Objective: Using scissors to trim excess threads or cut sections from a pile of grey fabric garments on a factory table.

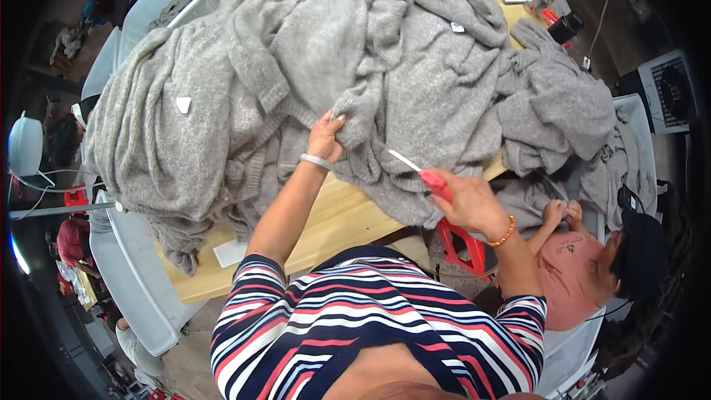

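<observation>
A large heap of grey knitted garments [437, 104] covers most of the wooden table [355, 211] before me. My left hand [326, 141] is closed on a bunched edge of one grey knitted garment [355, 115] at the middle of the heap. To its right, my right hand [470, 204] grips a red-handled tool with a slim pale blade [406, 161]. The blade points up and left toward the gathered knit, apart from my left fingers. Whether it is a pair of closed scissors or a single blade, I cannot tell.
White plastic bins [144, 289] stand at the left. A co-worker in a pink top [570, 274] sits close on my right, hands on grey knit. A red stool [461, 248] is below the table edge. A black-capped bottle [566, 27] stands at the far right.
</observation>
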A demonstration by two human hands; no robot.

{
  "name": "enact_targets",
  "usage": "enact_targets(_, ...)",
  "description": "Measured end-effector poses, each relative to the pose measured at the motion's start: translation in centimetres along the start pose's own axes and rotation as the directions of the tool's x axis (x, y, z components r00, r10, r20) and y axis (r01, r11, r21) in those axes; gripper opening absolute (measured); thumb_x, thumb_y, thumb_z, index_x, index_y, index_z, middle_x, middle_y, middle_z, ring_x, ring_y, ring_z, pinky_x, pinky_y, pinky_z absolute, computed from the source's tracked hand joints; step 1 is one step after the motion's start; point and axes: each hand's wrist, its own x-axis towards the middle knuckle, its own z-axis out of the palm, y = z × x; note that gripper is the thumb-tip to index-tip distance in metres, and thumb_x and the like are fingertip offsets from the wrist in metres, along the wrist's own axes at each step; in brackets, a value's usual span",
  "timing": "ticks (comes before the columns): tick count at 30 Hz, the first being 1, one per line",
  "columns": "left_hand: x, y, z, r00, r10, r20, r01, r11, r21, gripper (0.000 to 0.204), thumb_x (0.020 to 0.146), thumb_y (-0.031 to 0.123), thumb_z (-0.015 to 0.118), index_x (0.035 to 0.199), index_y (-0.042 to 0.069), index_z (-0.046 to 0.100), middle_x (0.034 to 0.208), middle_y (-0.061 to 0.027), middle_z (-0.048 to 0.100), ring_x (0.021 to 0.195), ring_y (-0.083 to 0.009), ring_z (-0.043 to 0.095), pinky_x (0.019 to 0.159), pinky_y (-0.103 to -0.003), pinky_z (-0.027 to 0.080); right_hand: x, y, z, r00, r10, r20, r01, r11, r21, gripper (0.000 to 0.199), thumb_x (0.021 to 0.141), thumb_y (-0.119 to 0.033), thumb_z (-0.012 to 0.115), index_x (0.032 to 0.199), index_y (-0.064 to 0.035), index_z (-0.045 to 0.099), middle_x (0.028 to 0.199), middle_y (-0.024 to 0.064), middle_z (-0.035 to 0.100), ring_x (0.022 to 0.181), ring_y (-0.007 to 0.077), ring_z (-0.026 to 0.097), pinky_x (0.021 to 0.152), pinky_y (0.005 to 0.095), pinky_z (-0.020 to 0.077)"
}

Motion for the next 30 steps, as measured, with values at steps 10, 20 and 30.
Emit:
enact_targets(10, -1.9, -2.8, -1.9, 0.995, -0.096, 0.005, 0.095, 0.992, 0.084, 0.031, 0.089, 0.001, 0.053, 0.120, 0.002, 0.053, 0.112, -0.0077, 0.063, 0.101, -0.0188, 0.061, 0.090, -0.034, 0.049, 2.2, 0.2, 3.4, 1.000, 0.001, -0.015, -0.002, 1.000, -0.027, 0.044, 0.085, -0.028, 0.061, 0.125, -0.0136, 0.049, 0.081, 0.0214, 0.065, 0.080, 0.0421, 0.063, 0.074, 0.0500, 0.0488)
enact_targets(20, 1.3, -0.9, 2.4, 0.899, 0.370, 0.234, -0.210, -0.104, 0.972, 0.055, 0.077, 0.019, 0.071, 0.124, 0.000, 0.048, 0.115, -0.0190, 0.060, 0.101, -0.0355, 0.059, 0.086, -0.043, 0.047, 2.8, 1.7, 3.9, 0.995, 0.009, -0.099, 0.004, 0.991, 0.136, 0.038, 0.087, -0.022, 0.059, 0.122, -0.0135, 0.051, 0.085, 0.0216, 0.066, 0.079, 0.0414, 0.063, 0.072, 0.0500, 0.0503)
enact_targets(30, 5.2, -1.9, -0.9, 1.000, -0.018, -0.021, 0.026, 0.867, 0.498, 0.011, 0.087, 0.012, 0.064, 0.096, 0.006, 0.065, 0.080, 0.0053, 0.064, 0.062, -0.0014, 0.053, 0.051, -0.017, 0.039, 3.7, 2.1, 2.5, 0.993, 0.072, -0.098, -0.063, 0.994, 0.091, 0.039, 0.085, -0.024, 0.060, 0.121, -0.0117, 0.051, 0.081, 0.0232, 0.065, 0.079, 0.0416, 0.063, 0.072, 0.0510, 0.0494)
